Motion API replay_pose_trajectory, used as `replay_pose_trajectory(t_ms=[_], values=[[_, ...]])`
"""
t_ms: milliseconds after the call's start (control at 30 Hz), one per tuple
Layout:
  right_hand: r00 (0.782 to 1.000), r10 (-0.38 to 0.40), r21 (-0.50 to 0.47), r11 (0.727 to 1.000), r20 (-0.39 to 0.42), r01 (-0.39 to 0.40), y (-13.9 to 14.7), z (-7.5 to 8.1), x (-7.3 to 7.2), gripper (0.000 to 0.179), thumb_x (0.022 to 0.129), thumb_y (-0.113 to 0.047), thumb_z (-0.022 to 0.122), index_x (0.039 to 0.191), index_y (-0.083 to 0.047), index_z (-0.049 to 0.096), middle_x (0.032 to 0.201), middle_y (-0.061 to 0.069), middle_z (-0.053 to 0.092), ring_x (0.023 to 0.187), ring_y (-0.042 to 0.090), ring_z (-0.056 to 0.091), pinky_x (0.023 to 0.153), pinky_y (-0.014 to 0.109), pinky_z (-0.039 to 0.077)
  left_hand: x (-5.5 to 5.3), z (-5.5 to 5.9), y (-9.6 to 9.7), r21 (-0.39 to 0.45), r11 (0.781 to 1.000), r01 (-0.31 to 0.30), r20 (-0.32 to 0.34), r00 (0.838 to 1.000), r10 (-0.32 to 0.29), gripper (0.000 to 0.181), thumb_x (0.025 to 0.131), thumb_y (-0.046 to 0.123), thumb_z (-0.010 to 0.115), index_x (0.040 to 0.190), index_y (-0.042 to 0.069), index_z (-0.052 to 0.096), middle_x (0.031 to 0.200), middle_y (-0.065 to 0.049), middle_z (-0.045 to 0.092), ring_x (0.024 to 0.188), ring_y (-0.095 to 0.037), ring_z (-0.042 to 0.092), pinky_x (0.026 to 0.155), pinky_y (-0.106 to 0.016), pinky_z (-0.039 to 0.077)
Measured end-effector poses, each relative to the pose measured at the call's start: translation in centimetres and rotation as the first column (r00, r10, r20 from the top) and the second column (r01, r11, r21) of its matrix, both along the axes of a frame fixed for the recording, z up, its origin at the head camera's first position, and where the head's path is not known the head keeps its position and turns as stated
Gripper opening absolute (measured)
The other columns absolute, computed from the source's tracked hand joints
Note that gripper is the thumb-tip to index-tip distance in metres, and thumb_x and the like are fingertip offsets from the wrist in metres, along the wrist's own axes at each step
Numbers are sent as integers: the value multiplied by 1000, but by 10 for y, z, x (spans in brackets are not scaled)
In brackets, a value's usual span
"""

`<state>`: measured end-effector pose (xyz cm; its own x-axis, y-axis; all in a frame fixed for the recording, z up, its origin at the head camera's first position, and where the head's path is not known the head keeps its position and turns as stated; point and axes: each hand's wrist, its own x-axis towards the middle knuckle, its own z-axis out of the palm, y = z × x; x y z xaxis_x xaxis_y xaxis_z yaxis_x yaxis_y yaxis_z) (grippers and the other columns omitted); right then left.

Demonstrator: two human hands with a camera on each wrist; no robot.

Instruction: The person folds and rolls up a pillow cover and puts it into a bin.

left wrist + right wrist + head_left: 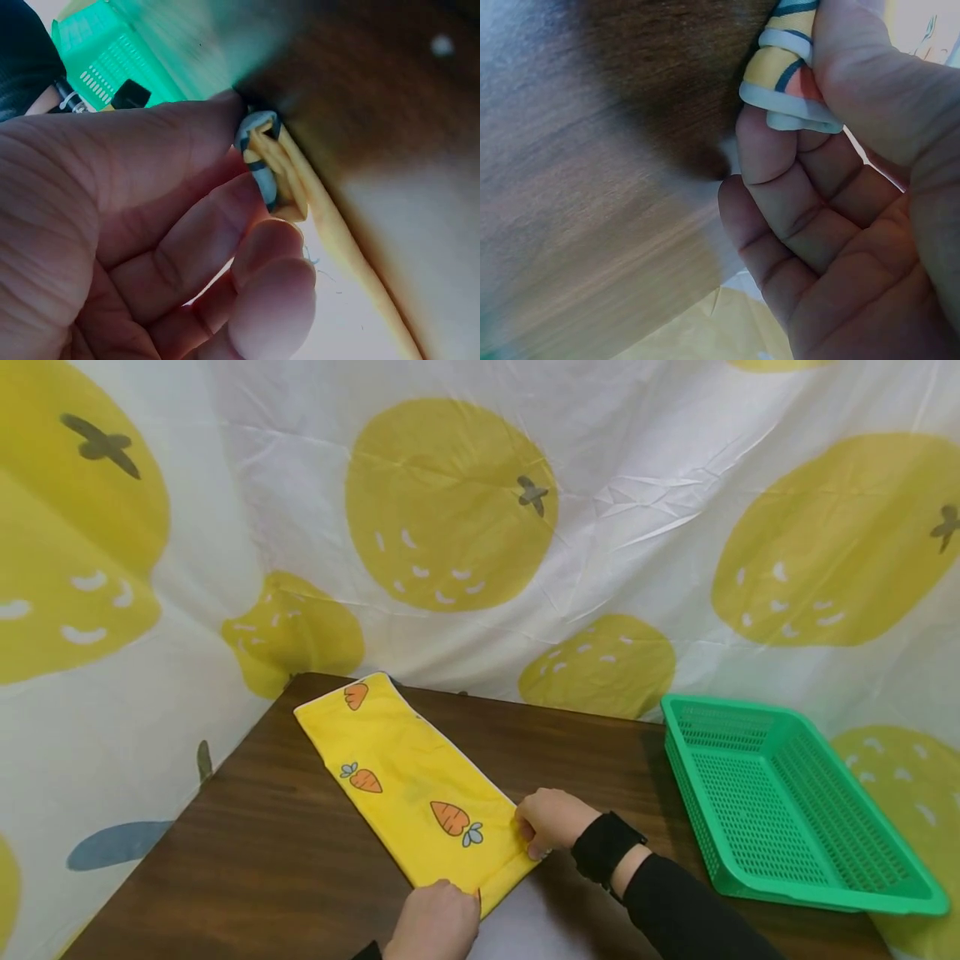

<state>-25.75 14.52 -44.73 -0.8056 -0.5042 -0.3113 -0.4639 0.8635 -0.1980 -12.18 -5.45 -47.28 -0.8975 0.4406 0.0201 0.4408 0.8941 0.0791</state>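
A long yellow cloth [408,768] printed with orange carrots lies slantwise on the brown table, its white-edged far end towards the back left. Its near end is folded or rolled over into a narrow band. My left hand [437,918] holds the left end of this band; the left wrist view shows thumb and fingers pinching the layered cloth [281,176]. At the band's other end my right hand [553,822], wearing a black wristband [609,850], grips the cloth. In the right wrist view the rolled cloth layers [784,82] sit between thumb and curled fingers.
A green plastic basket [697,810] with perforated walls stands on the right of the brown wooden table [247,827]. Behind and to the left hangs a white curtain [450,643] with yellow fruit prints. A pale glare patch lies on the tabletop near the hands.
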Motion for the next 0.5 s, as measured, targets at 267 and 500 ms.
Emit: replay_pose_trajectory(t_ms=[267,500], values=[[1000,9,-15,1000,-9,-9,3,0,2,27,80,-16,94,82,-17,67,72,-4,56,70,14,55,71,28,47,1,-3,1,-9,1000,11,-25,1000,-12,26,99,23,72,76,10,72,60,2,56,57,-12,53,51,-33,46],[1000,18,-32,999,-10,-18,6,-3,0,26,81,-17,93,83,-18,67,72,-6,58,70,13,55,71,28,48,0,-4,1,-2,1000,23,-34,999,-23,23,96,21,74,76,11,70,60,2,54,57,-11,52,50,-32,45]])
